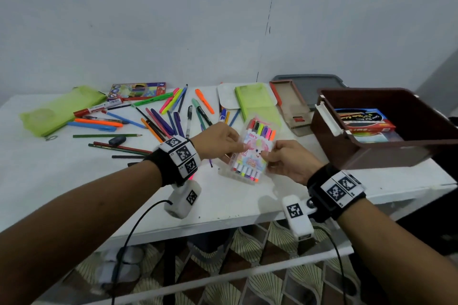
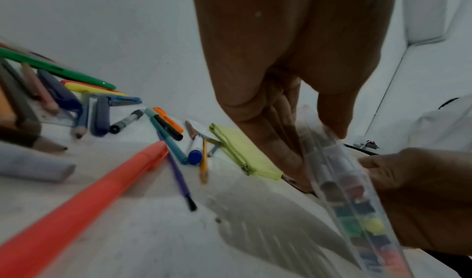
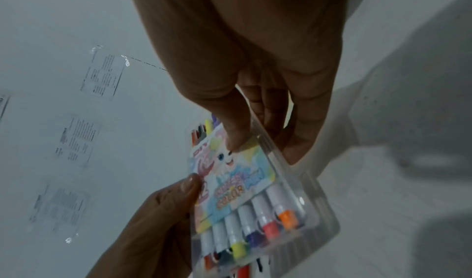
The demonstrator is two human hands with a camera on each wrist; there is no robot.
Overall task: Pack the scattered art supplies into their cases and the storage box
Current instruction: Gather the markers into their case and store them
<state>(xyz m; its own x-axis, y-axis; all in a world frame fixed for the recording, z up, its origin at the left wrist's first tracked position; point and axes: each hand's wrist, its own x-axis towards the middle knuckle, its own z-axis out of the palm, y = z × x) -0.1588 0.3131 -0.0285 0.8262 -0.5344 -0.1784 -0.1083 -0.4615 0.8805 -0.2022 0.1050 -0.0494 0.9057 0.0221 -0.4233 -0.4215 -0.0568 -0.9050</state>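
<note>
Above the white desk [image 1: 74, 181], both hands pinch the clear plastic case of coloured markers [image 1: 252, 153]: left hand [image 1: 218, 141], right hand [image 1: 290, 161]. The brown storage box [image 1: 386, 156] sits nearer the right hand.

Marker case [image 3: 245, 191] card: the word "COLOR" reads clearly in orange letters in the right wrist view; a digit "2" stands at the card's left edge, the rest blurred.
Wrist bands [image 1: 182, 153]: square black-and-white coded markers, no legible letters.
Boxes in brown storage box [image 1: 364, 120]: printing too blurred to read.
</note>
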